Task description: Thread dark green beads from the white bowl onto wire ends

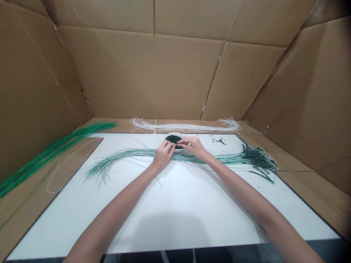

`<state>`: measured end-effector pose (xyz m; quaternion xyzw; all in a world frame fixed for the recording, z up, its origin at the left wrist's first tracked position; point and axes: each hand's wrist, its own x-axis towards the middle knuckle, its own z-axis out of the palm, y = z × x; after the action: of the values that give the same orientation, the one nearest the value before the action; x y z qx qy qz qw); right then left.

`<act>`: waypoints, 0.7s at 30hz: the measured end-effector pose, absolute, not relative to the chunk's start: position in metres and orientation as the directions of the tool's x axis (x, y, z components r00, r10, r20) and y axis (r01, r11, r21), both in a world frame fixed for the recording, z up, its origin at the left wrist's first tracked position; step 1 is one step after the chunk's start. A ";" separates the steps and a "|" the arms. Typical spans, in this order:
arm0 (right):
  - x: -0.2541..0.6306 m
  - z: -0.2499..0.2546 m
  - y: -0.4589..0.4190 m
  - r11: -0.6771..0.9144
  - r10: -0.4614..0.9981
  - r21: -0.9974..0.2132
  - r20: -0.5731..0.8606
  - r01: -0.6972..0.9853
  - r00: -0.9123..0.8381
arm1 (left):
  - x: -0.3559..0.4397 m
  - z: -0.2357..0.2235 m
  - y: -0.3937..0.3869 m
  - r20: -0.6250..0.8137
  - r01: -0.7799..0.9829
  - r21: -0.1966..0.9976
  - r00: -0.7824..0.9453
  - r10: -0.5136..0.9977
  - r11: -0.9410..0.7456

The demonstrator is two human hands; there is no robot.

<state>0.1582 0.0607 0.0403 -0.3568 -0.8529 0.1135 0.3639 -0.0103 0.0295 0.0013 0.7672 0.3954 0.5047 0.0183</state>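
Note:
Both my hands reach to the far middle of the white board [175,204]. My left hand [163,154] is closed in a pinch, fingertips by the rim of a small white bowl [178,148] of dark green beads [172,138]. My right hand [193,146] is also pinched, its fingers meeting the left's over the bowl's front edge. What they pinch is too small to make out; a thin wire trails from under the left hand toward me. Beneath both hands lies a long bundle of green-and-white wires [123,157], with beaded ends [256,157] at the right.
A bundle of white wires [186,126] lies along the back edge. Green wires [52,151] stretch across the brown cardboard at the left, with a loose white loop [59,171]. A few stray beads [219,140] lie right of the bowl. Cardboard walls enclose the area.

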 end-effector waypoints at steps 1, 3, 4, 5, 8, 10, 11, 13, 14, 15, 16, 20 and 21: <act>0.158 0.040 0.061 0.720 0.690 -0.453 0.541 0.526 -0.480 | -0.010 0.001 0.029 0.761 0.587 0.427 0.177 0.624 -0.687; 0.158 0.041 0.061 0.720 0.691 -0.457 0.546 0.522 -0.474 | -0.010 0.001 0.030 0.765 0.584 0.426 0.175 0.620 -0.690; 0.158 0.041 0.060 0.719 0.692 -0.461 0.548 0.520 -0.470 | -0.010 0.001 0.030 0.767 0.583 0.425 0.173 0.618 -0.692; 0.159 0.041 0.060 0.718 0.693 -0.466 0.550 0.517 -0.466 | -0.010 0.001 0.030 0.770 0.583 0.423 0.172 0.615 -0.693; 0.158 0.042 0.059 0.717 0.694 -0.474 0.550 0.512 -0.464 | -0.010 0.001 0.030 0.773 0.585 0.419 0.171 0.611 -0.694; 0.158 0.042 0.058 0.718 0.693 -0.472 0.550 0.511 -0.465 | -0.010 0.001 0.030 0.773 0.589 0.417 0.170 0.611 -0.692; 0.158 0.042 0.058 0.719 0.692 -0.471 0.551 0.512 -0.466 | -0.011 0.001 0.030 0.773 0.591 0.417 0.169 0.611 -0.691; 0.157 0.042 0.059 0.719 0.692 -0.465 0.551 0.517 -0.467 | -0.011 0.001 0.030 0.773 0.592 0.415 0.171 0.611 -0.691; 0.158 0.042 0.059 0.718 0.692 -0.460 0.549 0.522 -0.468 | -0.011 0.001 0.030 0.773 0.592 0.413 0.173 0.610 -0.692; 0.158 0.042 0.059 0.719 0.691 -0.451 0.545 0.529 -0.474 | -0.011 0.001 0.030 0.774 0.593 0.409 0.177 0.608 -0.694; 0.158 0.041 0.059 0.721 0.688 -0.437 0.541 0.538 -0.484 | -0.011 0.001 0.030 0.775 0.595 0.403 0.182 0.605 -0.696; 0.161 0.040 0.061 0.751 0.648 -0.317 0.523 0.579 -0.554 | -0.010 0.001 0.029 0.787 0.622 0.359 0.199 0.584 -0.696; 0.161 0.040 0.061 0.761 0.633 -0.283 0.521 0.584 -0.572 | -0.010 0.001 0.029 0.790 0.630 0.348 0.202 0.579 -0.694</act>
<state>0.1610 0.0612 0.0400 -0.3438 -0.8857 0.0396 0.3096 -0.0100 0.0288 0.0010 0.7747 0.3902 0.4970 -0.0260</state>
